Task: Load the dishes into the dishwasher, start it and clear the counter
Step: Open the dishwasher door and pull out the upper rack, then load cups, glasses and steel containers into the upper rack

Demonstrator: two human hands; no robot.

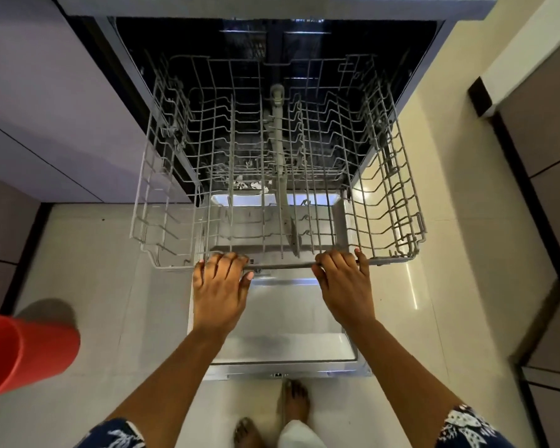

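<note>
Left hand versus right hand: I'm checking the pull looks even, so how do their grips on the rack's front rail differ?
The left hand bunches its fingers over the front rail; the right hand has its outermost finger raised apart from the rest. The left hand's thumb reaches toward the centre; the right hand's is tucked close. Both hold that rail of the rack palms down, either side of its middle.
</note>
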